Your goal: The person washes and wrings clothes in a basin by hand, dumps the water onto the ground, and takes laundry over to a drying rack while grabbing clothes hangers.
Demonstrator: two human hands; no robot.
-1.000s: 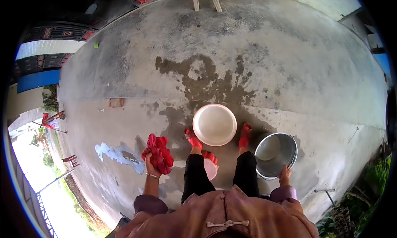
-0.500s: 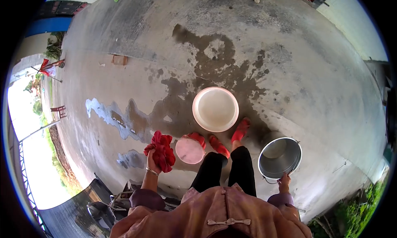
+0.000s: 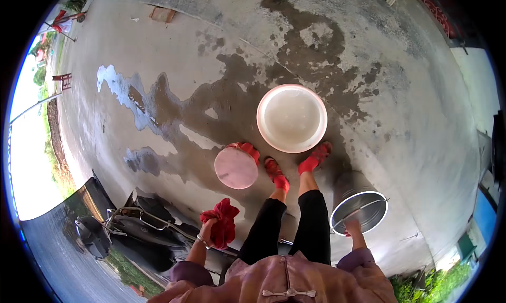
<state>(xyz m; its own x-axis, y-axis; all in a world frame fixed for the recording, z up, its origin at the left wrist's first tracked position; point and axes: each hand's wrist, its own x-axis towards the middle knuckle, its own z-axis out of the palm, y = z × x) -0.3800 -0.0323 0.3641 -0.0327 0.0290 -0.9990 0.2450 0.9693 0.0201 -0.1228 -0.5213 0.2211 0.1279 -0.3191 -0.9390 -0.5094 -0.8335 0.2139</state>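
My left hand (image 3: 207, 230) is closed round a crumpled dark red cloth (image 3: 224, 223), held off the ground to the left of my legs. On my right, a grey metal bucket (image 3: 373, 218) shows its open mouth, with the thin handle lying across it. My right hand (image 3: 354, 228) is at the near rim, over the handle; its fingers are blurred but seem wrapped round it. Ahead of my feet stands a wide white basin (image 3: 292, 118) with a pink rim and cloudy liquid inside. Left of my feet is a round stool with a pale pink top (image 3: 235, 168).
Wet patches (image 3: 211, 100) spread over the concrete floor around the basin. A parked motorbike (image 3: 142, 224) is close behind my left arm. Further off are a brick-like block (image 3: 162, 14), a small red stool (image 3: 63, 81) and a pale wall (image 3: 477, 87) on the right.
My view has turned and shifted. The red cloth has come down nearer my legs. The bucket's handle has swung up from the near rim across its mouth, and my right hand has moved onto it.
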